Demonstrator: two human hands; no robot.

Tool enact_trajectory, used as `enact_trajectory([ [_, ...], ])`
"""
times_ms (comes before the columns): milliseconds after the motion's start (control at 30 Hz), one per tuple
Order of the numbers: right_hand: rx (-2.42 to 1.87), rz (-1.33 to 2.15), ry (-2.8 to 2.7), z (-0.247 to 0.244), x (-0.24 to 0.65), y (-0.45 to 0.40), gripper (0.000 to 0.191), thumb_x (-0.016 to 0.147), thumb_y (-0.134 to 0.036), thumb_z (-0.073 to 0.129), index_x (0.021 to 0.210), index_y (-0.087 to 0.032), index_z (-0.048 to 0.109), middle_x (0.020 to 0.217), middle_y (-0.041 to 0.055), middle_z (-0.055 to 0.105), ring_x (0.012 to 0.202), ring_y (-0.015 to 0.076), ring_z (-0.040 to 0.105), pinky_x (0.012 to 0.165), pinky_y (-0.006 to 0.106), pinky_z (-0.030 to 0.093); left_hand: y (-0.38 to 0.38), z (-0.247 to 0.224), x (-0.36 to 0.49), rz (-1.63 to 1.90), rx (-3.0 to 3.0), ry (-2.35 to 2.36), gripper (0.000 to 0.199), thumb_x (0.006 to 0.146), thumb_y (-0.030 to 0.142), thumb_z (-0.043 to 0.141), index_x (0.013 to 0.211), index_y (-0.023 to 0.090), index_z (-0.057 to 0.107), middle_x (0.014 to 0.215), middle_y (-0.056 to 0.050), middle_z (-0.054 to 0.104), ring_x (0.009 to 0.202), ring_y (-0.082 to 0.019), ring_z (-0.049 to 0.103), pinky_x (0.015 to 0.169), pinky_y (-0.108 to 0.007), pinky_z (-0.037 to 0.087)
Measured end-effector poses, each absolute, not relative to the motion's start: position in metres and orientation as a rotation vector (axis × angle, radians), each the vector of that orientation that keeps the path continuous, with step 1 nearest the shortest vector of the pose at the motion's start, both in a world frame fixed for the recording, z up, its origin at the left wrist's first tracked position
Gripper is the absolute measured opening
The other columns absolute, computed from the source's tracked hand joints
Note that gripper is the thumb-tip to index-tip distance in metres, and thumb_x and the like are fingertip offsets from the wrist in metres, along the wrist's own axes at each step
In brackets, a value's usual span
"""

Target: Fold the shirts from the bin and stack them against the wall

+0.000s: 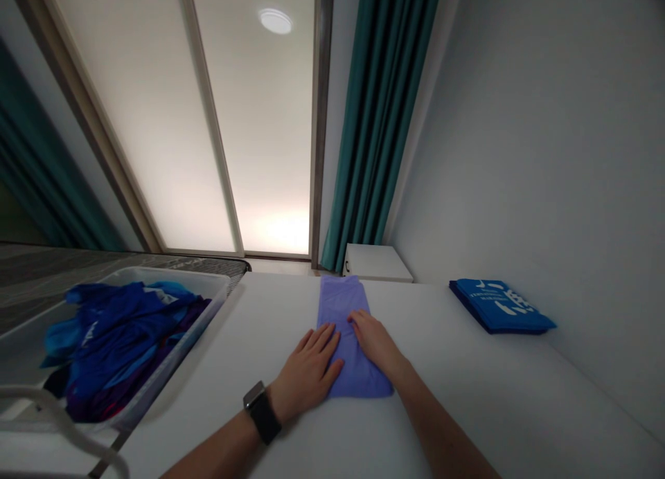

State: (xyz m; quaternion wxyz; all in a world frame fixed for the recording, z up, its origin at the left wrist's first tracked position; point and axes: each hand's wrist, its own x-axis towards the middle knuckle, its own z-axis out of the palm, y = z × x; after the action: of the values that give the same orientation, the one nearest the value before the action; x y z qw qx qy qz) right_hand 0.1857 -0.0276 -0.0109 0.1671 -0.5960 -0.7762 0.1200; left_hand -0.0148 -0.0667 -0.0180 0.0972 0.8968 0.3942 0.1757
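A narrow folded lilac cloth (343, 306) lies lengthwise on the white table (467, 396). My left hand (309, 372), with a black watch (262, 412) on its wrist, rests flat against the cloth's left side, the fingers partly over it. My right hand (374, 340) lies across the cloth's right side, its fingertips pointing left and nearly meeting my left hand. Neither hand grips the cloth, and the part beneath my palms is hidden.
To the left, a translucent plastic bin (171, 275) holds a heap of blue and purple clothes (119, 347). A folded blue printed item (499, 306) lies at the table's far right. A white cabinet (374, 262) stands beyond the table, beside a teal curtain (382, 119).
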Motion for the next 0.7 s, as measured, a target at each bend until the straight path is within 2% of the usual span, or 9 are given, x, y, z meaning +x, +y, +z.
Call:
enact_trajectory([
  [200, -1.697, 0.347, -2.175, -0.014, 0.184, -0.028, 0.030, 0.094, -0.010, 0.036, 0.110, -0.019, 0.060, 0.111, 0.0082, 0.064, 0.101, 0.0165, 0.061, 0.091, 0.025, 0.041, -0.066, -0.019, -0.016, 0.461, 2.657, 1.190, 0.054, 0.100, 0.042, 0.034, 0.148, 0.018, 0.036, 0.154, -0.013, 0.032, 0.143, -0.027, 0.029, 0.115, -0.051, 0.026],
  [333, -1.711, 0.318, -2.090, -0.014, 0.194, -0.027, 0.024, 0.093, -0.015, 0.042, 0.110, -0.019, 0.059, 0.113, 0.0083, 0.063, 0.104, 0.0172, 0.059, 0.093, 0.025, 0.040, -0.068, -0.018, -0.015, 0.440, 2.631, 1.228, 0.056, 0.098, 0.044, 0.037, 0.148, 0.020, 0.036, 0.155, -0.011, 0.031, 0.144, -0.028, 0.026, 0.116, -0.051, 0.024],
  [400, -1.751, 0.324, -2.015, -0.014, 0.206, -0.027, 0.023, 0.092, -0.016, 0.043, 0.109, -0.019, 0.059, 0.108, 0.0075, 0.065, 0.099, 0.0169, 0.060, 0.089, 0.025, 0.040, -0.068, -0.018, -0.015, 0.428, 2.634, 1.241, 0.056, 0.098, 0.045, 0.037, 0.148, 0.021, 0.035, 0.155, -0.010, 0.031, 0.144, -0.027, 0.026, 0.117, -0.049, 0.023],
  [567, -1.915, 0.442, -1.848, -0.011, 0.237, -0.029, 0.027, 0.096, -0.023, 0.036, 0.108, -0.021, 0.060, 0.079, 0.0013, 0.067, 0.070, 0.0153, 0.060, 0.065, 0.023, 0.039, -0.068, -0.017, -0.015, 0.382, 2.648, 1.259, 0.056, 0.098, 0.045, 0.035, 0.149, 0.020, 0.035, 0.156, -0.009, 0.028, 0.145, -0.028, 0.023, 0.117, -0.049, 0.023],
  [700, -1.930, 0.393, -1.856, -0.009, 0.235, -0.033, 0.027, 0.096, -0.027, 0.038, 0.108, -0.021, 0.060, 0.080, 0.0015, 0.067, 0.070, 0.0155, 0.059, 0.065, 0.024, 0.038, -0.069, -0.016, -0.014, 0.398, 2.656, 1.265, 0.056, 0.099, 0.048, 0.031, 0.148, 0.020, 0.036, 0.156, -0.008, 0.031, 0.144, -0.027, 0.025, 0.116, -0.049, 0.025],
])
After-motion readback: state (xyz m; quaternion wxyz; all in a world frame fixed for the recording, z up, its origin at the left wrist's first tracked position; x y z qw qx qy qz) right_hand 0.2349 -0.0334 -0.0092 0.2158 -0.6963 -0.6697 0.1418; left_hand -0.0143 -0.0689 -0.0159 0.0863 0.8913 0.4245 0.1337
